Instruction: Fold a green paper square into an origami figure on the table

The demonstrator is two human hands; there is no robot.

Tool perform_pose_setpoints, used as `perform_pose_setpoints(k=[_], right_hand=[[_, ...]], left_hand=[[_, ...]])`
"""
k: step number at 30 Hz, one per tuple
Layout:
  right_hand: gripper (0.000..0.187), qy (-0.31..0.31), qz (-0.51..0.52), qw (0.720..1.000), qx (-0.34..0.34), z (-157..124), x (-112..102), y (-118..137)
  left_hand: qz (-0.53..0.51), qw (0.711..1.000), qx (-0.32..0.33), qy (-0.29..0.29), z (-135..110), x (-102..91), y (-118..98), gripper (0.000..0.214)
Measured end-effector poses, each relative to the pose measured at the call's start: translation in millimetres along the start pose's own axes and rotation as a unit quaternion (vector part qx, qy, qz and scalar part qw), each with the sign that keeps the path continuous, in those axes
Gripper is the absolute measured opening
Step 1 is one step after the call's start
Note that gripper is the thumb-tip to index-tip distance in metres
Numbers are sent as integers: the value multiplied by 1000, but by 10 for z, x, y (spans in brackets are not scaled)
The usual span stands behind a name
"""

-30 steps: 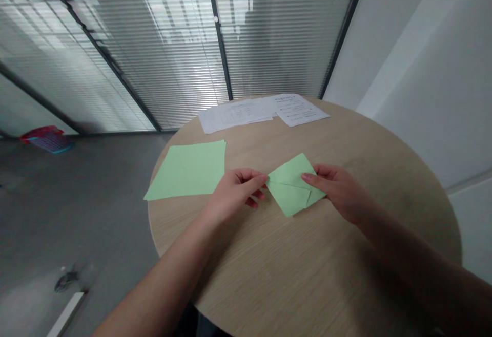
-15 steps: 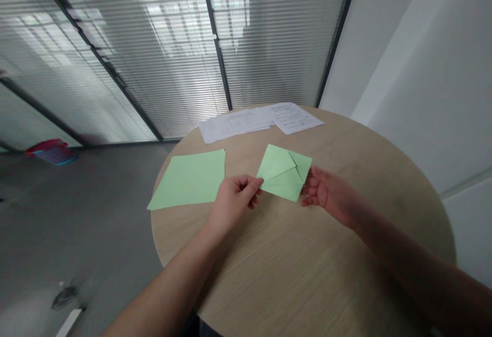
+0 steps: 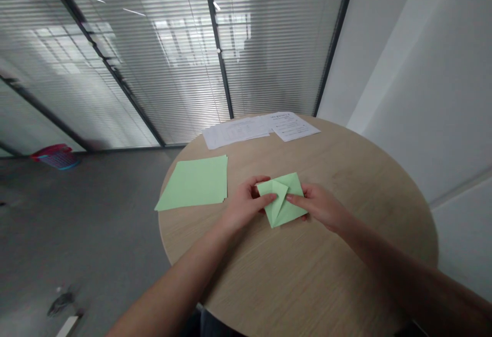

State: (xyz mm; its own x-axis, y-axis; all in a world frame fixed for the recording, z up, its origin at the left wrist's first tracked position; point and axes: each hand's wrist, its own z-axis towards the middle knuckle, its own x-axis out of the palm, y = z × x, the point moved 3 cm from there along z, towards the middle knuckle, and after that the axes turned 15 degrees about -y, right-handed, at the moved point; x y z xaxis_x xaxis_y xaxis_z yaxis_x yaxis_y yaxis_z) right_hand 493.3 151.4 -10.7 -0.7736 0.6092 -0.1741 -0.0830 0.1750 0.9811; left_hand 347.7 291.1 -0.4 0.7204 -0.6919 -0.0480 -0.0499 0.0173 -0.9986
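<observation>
A green folded paper (image 3: 291, 183) is held between both hands above the wooden table. A triangular flap lies across its left part, with crease lines meeting near the middle. My left hand (image 3: 247, 201) pinches the left side, its thumb pressed on the flap and its fingers behind the paper. From the right, my right hand (image 3: 321, 205) grips the other side, thumb on the front near the flap's edge and fingers mostly hidden beneath. Left of my left hand, a stack of flat green sheets (image 3: 198, 182) rests on the table.
White printed sheets (image 3: 238, 131) lie at the far edge of the round table (image 3: 307, 280). Beyond it stand glass panels with blinds (image 3: 269, 70), and a white wall (image 3: 407, 81) is on the right. A red and blue basket (image 3: 59, 158) sits on the grey floor.
The folded paper has turned and come lower and nearer to me. My right hand has closed on its right side, and my left thumb has moved onto the flap.
</observation>
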Motion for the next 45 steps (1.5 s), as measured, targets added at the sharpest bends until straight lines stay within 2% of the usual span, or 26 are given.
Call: perform_pose_setpoints(k=[4,9,10,13,17,20,26,31,38,45], right_hand=[[37,21,-51,998,6,-61,59,9],[33,16,-37,999,-21,-76,77,44],[33,16,-34,999,-17,-80,76,47],[30,27,-39,999,-8,-99,84,49],[23,24,-32,997,-63,-117,103,74],[23,2,-21,997,-79,-117,106,68],[27,-6,25,998,-65,-147,108,53],[35,10,55,998,-42,-182,106,64],[32,-20,56,996,-73,-197,83,109],[27,-20,77,993,-87,-226,51,156]], left_hand=[[82,996,16,4,-4,-57,7,29],[160,976,37,142,-24,-77,10,20],[162,976,43,141,-15,-85,9,22],[144,986,34,79,21,-107,22,30],[126,991,16,47,8,-67,35,25],[116,992,34,28,-24,-41,1,24],[102,992,58,53,-74,-37,-76,28],[85,991,81,61,-96,-50,-122,29],[24,996,76,41,-187,-43,-198,34],[-14,998,67,-1,-219,-44,-297,17]])
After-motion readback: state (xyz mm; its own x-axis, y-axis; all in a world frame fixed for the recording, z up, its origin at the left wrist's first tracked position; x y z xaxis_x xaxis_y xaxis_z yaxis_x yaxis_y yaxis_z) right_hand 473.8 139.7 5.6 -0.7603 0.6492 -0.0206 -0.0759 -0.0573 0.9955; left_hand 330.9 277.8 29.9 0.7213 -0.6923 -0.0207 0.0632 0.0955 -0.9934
